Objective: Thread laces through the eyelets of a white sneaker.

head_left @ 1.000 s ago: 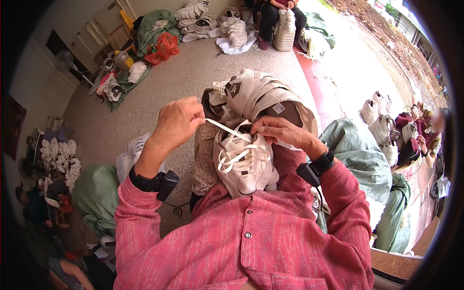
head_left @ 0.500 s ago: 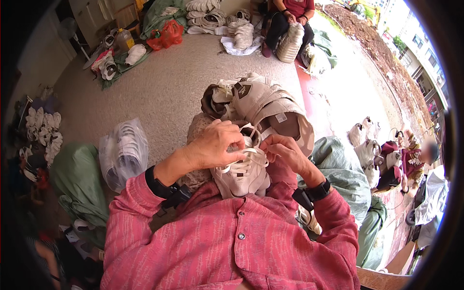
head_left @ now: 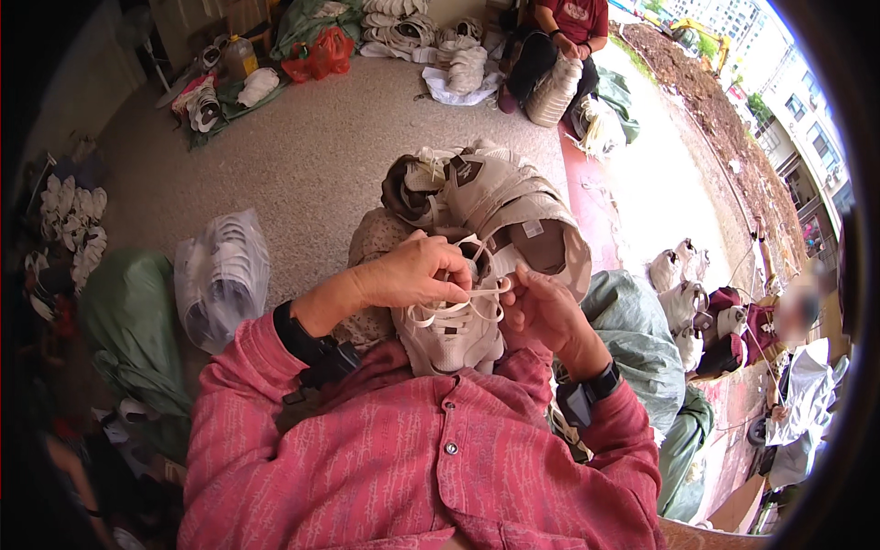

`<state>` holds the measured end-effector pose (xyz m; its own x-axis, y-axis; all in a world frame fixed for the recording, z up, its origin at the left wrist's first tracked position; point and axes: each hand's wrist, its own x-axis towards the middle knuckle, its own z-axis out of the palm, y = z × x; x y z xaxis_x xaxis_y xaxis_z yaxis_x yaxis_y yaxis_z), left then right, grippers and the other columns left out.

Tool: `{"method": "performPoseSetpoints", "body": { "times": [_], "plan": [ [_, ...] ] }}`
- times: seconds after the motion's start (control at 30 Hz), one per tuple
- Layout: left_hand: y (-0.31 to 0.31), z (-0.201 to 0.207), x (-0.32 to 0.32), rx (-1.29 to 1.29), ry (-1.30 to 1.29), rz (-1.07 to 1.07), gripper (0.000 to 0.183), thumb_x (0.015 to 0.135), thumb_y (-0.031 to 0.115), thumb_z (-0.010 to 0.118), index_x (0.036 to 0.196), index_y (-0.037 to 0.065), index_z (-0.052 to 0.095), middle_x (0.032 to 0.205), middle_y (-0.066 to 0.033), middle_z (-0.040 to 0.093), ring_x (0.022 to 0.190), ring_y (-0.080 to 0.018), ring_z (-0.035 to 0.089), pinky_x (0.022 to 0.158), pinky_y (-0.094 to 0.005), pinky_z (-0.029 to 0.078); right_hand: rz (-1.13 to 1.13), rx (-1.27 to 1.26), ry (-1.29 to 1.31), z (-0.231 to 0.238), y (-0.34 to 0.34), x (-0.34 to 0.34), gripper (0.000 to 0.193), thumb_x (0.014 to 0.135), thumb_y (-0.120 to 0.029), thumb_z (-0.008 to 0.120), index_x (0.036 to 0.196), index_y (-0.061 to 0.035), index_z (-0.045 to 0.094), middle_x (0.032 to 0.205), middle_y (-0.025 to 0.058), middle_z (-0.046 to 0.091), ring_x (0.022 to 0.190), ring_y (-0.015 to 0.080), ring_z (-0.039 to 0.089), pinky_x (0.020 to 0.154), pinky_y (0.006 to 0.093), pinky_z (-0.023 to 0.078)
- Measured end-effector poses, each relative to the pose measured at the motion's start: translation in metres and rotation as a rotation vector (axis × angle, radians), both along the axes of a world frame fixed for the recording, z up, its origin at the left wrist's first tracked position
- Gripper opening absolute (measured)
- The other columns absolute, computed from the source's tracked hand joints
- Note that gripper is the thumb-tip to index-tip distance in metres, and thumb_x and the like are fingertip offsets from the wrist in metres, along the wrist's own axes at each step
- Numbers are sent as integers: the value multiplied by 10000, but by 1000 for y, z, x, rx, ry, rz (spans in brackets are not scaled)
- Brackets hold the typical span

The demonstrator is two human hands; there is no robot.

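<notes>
A beige sneaker (head_left: 447,346) sits at my lap with its toe toward me. Its pale shoelace (head_left: 484,292) runs between my two hands above the tongue. My left hand (head_left: 414,271) is closed in a pinch on the lace at the left of the shoe's opening. On the right, my right hand (head_left: 544,307) pinches the other stretch of lace between thumb and forefinger, its palm turned partly up. Loose lace loops lie over the eyelets. Just beyond my hands, more beige shoes (head_left: 500,194) are nested together in a stack.
Green sacks (head_left: 136,316) stand left, beside a clear plastic bag of shoes (head_left: 223,275). A grey-green sack (head_left: 632,339) lies close to my right arm. At the far side a seated person (head_left: 568,46) holds a stack of shoes (head_left: 554,90). More shoes (head_left: 683,284) and another person are at right.
My right hand has turned its palm more upward and shifted slightly right, drawing the lace out between the hands. My left hand stays near the shoe's opening. The view has shifted slightly.
</notes>
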<state>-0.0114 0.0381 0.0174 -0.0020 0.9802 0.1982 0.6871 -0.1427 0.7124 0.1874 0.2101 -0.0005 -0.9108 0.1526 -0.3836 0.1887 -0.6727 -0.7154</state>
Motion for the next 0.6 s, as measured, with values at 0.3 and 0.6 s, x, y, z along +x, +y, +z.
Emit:
{"method": "performPoseSetpoints", "body": {
  "times": [0.3, 0.6],
  "plan": [
    [0, 9, -3, -141, -216, -26, 216, 838, 218, 747, 906, 15, 711, 806, -37, 617, 748, -118, 560, 673, -289, 463, -31, 1540, 271, 10, -6, -6, 268, 831, -33, 684, 1094, -50, 639, 853, 43, 636, 766, 182, 597, 721, 292, 473],
    [12, -14, -1, 109, 54, 55, 187, 836, 175, 687, 976, 51, 693, 913, -87, 602, 875, -246, 597, 801, -354, 455, 92, 1962, 435, 10, -1, -14, 170, 767, -89, 701, 922, -75, 633, 861, 74, 664, 791, 279, 626, 689, 371, 443]
  ]
}}
